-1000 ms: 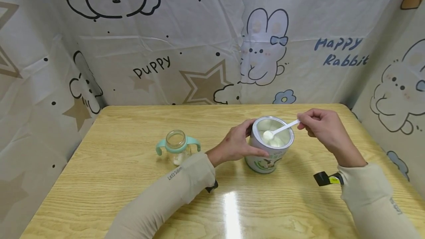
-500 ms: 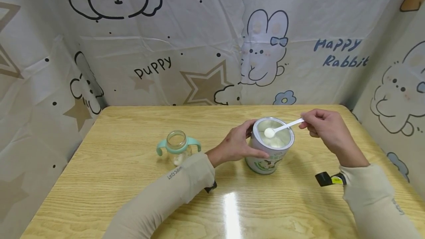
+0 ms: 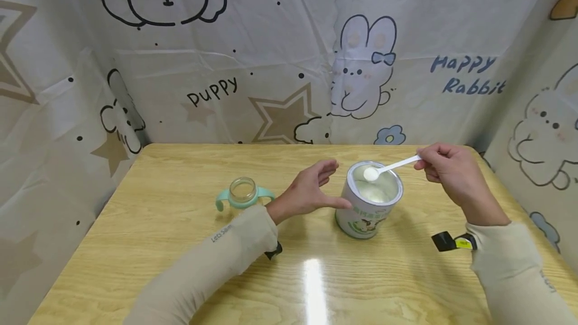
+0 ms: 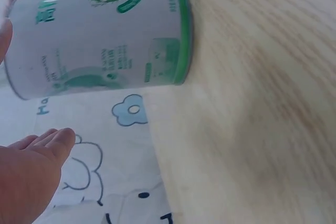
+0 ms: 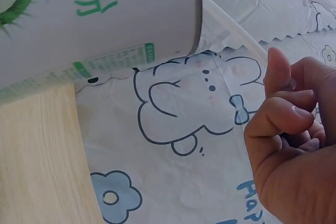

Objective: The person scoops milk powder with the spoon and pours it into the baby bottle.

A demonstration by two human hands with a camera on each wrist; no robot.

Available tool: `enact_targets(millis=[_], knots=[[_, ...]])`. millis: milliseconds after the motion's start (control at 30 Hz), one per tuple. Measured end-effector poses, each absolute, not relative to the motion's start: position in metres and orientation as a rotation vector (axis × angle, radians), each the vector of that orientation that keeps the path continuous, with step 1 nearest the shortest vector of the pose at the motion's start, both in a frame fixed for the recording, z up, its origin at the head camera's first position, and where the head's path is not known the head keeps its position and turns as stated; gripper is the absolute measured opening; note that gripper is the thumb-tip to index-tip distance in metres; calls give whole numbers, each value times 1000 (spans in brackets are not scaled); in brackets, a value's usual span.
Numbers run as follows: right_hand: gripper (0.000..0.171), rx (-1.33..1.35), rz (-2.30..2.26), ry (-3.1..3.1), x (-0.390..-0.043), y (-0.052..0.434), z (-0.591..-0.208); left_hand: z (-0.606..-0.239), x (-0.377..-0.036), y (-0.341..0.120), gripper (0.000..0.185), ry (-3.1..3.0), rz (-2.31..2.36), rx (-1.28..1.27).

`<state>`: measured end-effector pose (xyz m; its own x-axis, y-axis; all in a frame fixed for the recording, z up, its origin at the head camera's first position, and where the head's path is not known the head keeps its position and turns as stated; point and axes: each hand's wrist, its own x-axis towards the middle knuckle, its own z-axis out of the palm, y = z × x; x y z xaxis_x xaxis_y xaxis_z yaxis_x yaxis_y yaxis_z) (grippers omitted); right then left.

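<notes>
My right hand (image 3: 453, 172) pinches the end of a white scoop (image 3: 399, 163). The scoop's bowl, filled with pale powder, hovers over the mouth of a white milk powder can (image 3: 361, 219). Powder also shows inside the can, which stands upright on the table. My left hand (image 3: 311, 189) is just left of the can, thumb and fingers spread apart and holding nothing. In the left wrist view a gap shows between the can (image 4: 100, 40) and the fingers (image 4: 50, 148). A baby bottle (image 3: 243, 194) with mint-green handles stands uncapped behind my left forearm, its lower part hidden.
The wooden table (image 3: 180, 164) bears the can and bottle. Behind it and along both sides hangs a pale printed cloth (image 3: 280, 39) with cartoon animals. My left sleeve (image 3: 212, 260) reaches across the front of the table beside the bottle.
My left hand has let go of the can and drawn back to the left. The scoop has risen from inside the can to its rim level, moving slightly right and away.
</notes>
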<state>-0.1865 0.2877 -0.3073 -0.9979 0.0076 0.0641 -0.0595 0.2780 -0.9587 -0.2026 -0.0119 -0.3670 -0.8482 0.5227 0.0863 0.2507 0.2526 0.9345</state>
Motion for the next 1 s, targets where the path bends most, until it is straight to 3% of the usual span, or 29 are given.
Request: enact_targets(millis=[500, 1000], knots=[[22, 94, 2179, -2208, -188, 283, -297, -343, -203, -41, 93, 2281, 1679, 675], [22, 167, 2205, -2159, -191, 267, -290, -329, -203, -69, 93, 2287, 1689, 638]])
